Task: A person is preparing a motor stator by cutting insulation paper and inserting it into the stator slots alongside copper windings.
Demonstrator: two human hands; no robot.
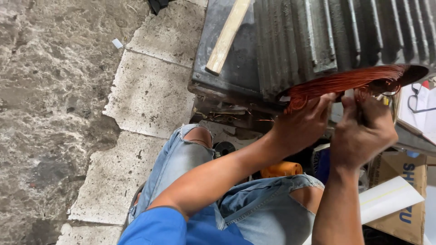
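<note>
Floor is pale stone tiles, stained & cracked at the edges, w/ rough grey concrete on the left. Daylight, flat, no hard shadows. Cardboard box bottom right; small white scrap lying on the concrete.

Wooden stick lying slantwise on a dark metal plate, upper centre of frame. Cracked stone paving across the left half. Orange object low in the centre, cardboard box at lower right, white paper sheet propped against it.
</note>
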